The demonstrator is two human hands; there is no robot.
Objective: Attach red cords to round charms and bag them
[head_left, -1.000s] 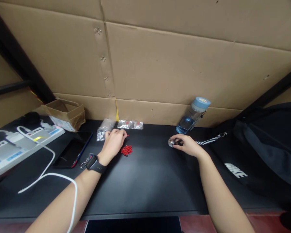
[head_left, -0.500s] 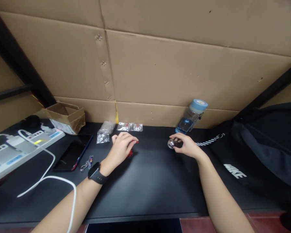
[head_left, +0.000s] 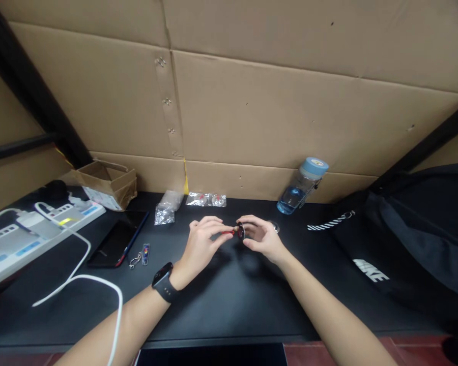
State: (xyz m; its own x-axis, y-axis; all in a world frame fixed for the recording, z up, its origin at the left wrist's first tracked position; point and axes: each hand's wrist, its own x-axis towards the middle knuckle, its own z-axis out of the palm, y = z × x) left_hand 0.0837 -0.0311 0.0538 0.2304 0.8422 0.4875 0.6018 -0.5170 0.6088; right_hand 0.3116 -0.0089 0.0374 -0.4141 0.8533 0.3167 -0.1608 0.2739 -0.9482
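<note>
Over the middle of the black table, my left hand [head_left: 206,241] pinches a small red cord [head_left: 229,232] between thumb and fingers. Facing it, my right hand [head_left: 262,238] grips a round, shiny dark metal piece [head_left: 240,231] by its edges, tilted on its side. The cord's end and the metal piece meet or nearly meet; contact is too small to tell. Partly behind my right hand, a small clear round object [head_left: 275,226] lies on the table.
Small plastic packets [head_left: 206,199] lie near the cardboard wall. Further left are an open box [head_left: 109,183], a tablet [head_left: 118,239], a keychain [head_left: 145,254] and a power strip [head_left: 34,241] with white cables. A bottle [head_left: 302,185], striped strap [head_left: 330,221] and black bag [head_left: 416,229] are right.
My right hand has moved left with the metal piece, leaving a clear round object behind. My left hand has shifted slightly right with the red cord, so both hands are now close together.
</note>
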